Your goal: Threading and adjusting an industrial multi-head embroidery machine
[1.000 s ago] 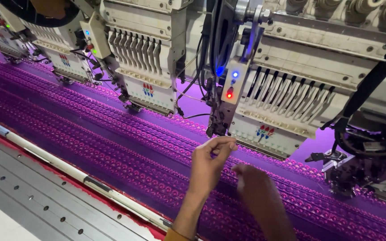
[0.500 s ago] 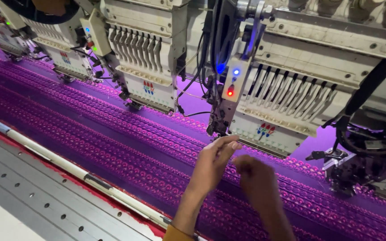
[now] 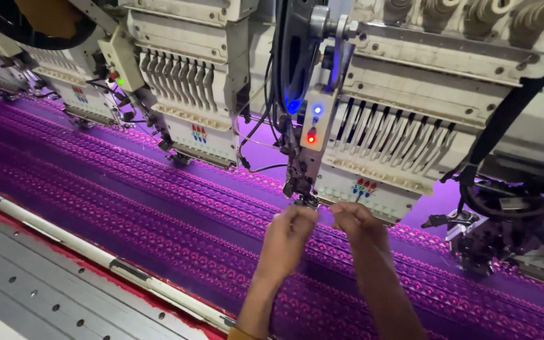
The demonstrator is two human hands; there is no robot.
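We see a thin thread (image 3: pixel 325 204) stretched between the two hands, just under the needle foot (image 3: pixel 303 196) of the nearest embroidery head (image 3: pixel 373 151). The left hand (image 3: pixel 289 234) is raised with its fingers pinched together at the tip, right below the needle foot, and it seems to hold one end of the thread. The right hand (image 3: pixel 357 221) is just beside it, also closed in a pinch, with the fingertips turned toward the left hand; the thread is very fine, so we cannot tell exactly how each hand grips it. Both forearms come up from the lower edge of the view and lie over the purple fabric (image 3: pixel 158 214).

The fabric is stretched flat under the machine and carries long rows of pink stitched pattern running from the left side to the right. On the column above the needle foot, a blue light (image 3: pixel 317 109) and a red light (image 3: pixel 311 138) are on. Further left stands a second embroidery head (image 3: pixel 193 94) with its row of needle bars, and a third one (image 3: pixel 73 88) behind it. Along the near edge of the fabric runs a white frame bar (image 3: pixel 64 242), and beside it the grey metal bench (image 3: pixel 26 296) with small holes.
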